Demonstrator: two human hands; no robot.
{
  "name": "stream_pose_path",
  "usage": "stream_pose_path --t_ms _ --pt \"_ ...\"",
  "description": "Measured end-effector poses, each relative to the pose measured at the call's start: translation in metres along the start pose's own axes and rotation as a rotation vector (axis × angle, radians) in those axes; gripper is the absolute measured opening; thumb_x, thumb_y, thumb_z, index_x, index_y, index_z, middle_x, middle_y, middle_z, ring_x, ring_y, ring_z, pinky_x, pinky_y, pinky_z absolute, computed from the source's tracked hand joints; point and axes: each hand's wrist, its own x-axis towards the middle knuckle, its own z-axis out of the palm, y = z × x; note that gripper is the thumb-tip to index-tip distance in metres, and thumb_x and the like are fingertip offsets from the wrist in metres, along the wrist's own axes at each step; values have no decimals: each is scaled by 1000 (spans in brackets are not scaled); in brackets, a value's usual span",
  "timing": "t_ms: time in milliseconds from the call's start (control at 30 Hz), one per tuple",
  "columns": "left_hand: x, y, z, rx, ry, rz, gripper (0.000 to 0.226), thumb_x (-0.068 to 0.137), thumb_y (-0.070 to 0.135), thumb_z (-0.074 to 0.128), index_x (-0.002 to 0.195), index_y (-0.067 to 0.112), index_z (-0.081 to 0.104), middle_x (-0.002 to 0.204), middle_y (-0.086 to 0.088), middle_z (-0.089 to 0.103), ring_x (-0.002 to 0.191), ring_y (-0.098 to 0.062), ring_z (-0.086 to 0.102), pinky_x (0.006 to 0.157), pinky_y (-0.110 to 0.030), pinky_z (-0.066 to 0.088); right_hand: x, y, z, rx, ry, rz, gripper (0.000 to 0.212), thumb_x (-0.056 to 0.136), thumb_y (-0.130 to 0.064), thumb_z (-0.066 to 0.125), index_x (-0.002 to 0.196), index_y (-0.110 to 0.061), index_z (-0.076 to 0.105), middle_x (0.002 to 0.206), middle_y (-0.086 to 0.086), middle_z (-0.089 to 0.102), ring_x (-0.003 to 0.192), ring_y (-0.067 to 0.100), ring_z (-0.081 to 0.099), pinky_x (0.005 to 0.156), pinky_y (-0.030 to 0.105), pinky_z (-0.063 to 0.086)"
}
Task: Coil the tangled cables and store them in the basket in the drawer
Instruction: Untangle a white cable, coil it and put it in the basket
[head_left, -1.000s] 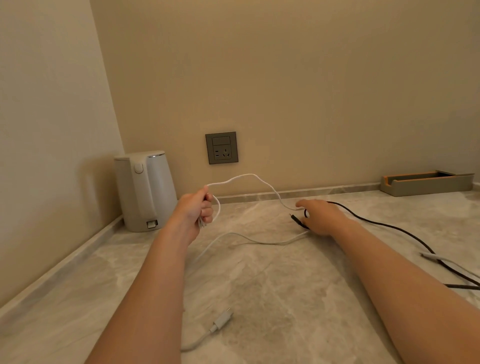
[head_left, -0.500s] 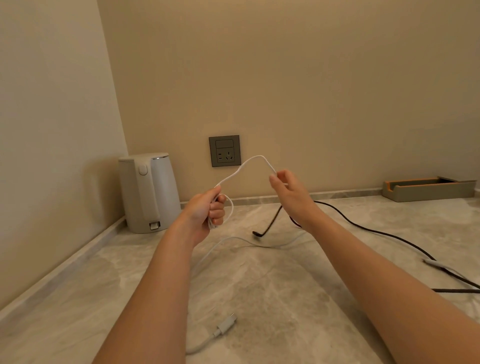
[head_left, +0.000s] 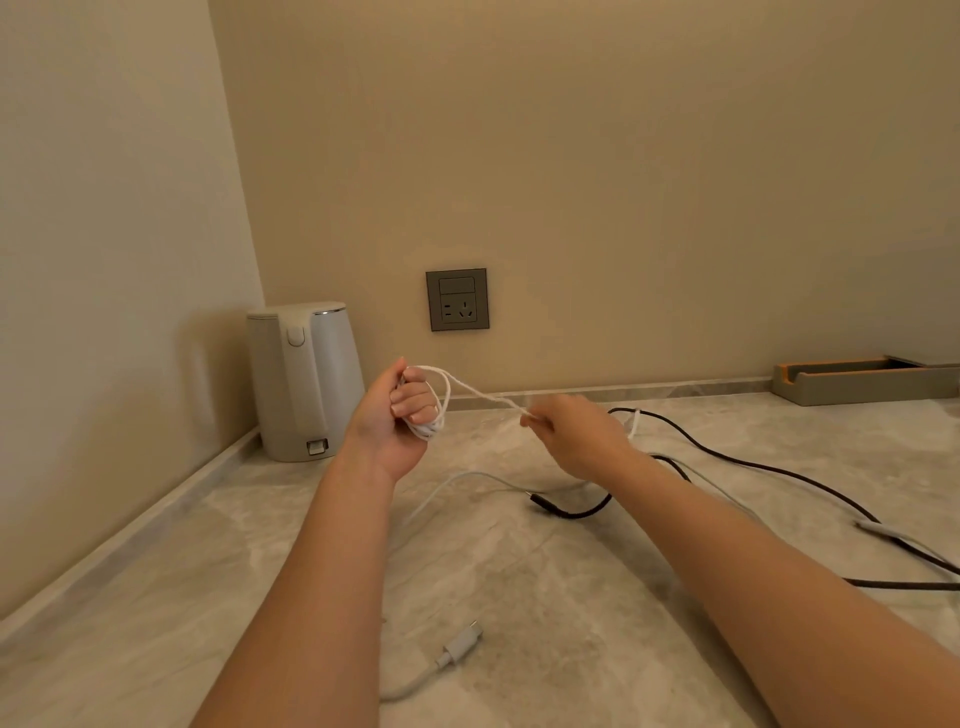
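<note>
In the head view, the left hand (head_left: 402, 415), just to the right of the kettle (head_left: 306, 379), has its fingers curled round a small bundle of loops of the white cable (head_left: 467, 387). The right hand (head_left: 576, 436), further to the right of the kettle and a little blurred, pinches the same cable with its fingertips. The two hands are apart above the table (head_left: 519, 597), and a short strand runs tight between them. I judge the step in hand to be the winding of this cable. To do it well, the right hand should feed the strand with light tension and lay each loop the same size as the others, while the left thumb pins the loops so that they do not spring open. The loose part of the cable lies on the table to the right of the kettle and closer to the person, where it passes close to the end of the black cable (head_left: 753, 462), so a slow pull is safer and will not drag that one along. The white plug (head_left: 462, 647) lies at the near side. As for containers, the basket and the drawer are not in view. Far to the right of the kettle, against the wall, stands a grey tray (head_left: 862, 382) with an orange inner edge, and I cannot tell what is in it. The kettle has its lid closed.
</note>
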Motion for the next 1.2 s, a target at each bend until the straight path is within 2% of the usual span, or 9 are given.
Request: stream_pose_path --t_ms 167,400,567,667,767,900,1000,1067,1200 --pt "2 0 -3 -98 55 39 45 103 34 35 62 16 43 35 10 32 26 -2 31 30 -13 24 -15 -24 -5 -442 -215 -224 33 102 -34 31 93 -17 59 99 5 64 91 29 57 60 28 30" --pt "8 -1 -5 -40 228 227 39 102 33 38 70 12 45 41 6 43 32 -2 42 36 -12 36 -27 -59 -15 -531 -160 -519 39 103 -36 29 106 -14 60 101 8 65 92 30 60 64 31 32" --pt "6 -17 6 543 367 336 32 102 24 41 76 9 49 59 -2 51 41 -5 51 45 -17 44 -25 -61 -27 -382 50 -582 29 100 -33 39 99 -16 62 96 0 65 84 24 60 59 30 32" --pt "0 -30 14 945 270 323 36 103 28 37 75 10 51 57 0 50 40 -3 50 41 -15 40 -23 -58 -33 -238 220 -566 22 95 -35 52 96 -17 64 94 -2 65 84 23 61 57 31 35" --pt "0 -38 18 1265 115 260 44 104 33 32 73 11 55 50 2 55 51 -11 48 50 -22 36 -19 -47 -39 -134 287 -447 22 88 -41 60 93 -20 61 95 -7 64 86 17 57 61 30 38" --pt "-1 -39 18 1326 32 95 60 103 44 22 71 7 57 48 -1 55 50 -15 49 58 -30 37 -15 -34 -40 19 237 -362 35 80 -45 69 87 -21 44 79 -10 52 73 16 46 60 32 37" --pt "-3 -38 20 1308 -37 -34 64 100 55 18 79 6 53 47 2 45 43 -11 41 53 -27 34 -9 -26 -36 228 123 -417 33 78 -32 75 86 -13 49 69 -11 46 65 14 43 59 28 37" --pt "-6 -35 22 1286 -59 -101 62 97 59 26 74 8 52 47 4 37 41 -9 34 49 -24 32 -3 -18 -35 328 98 -405 25 82 -25 72 84 -13 50 66 -11 44 61 9 38 57 23 33" --pt "-14 -25 20 1294 -197 -179 31 96 30 52 70 12 49 48 7 25 40 -6 23 41 -17 27 0 2 -31 456 162 -332 19 91 -19 61 75 -16 52 60 -10 42 55 6 35 54 18 30"
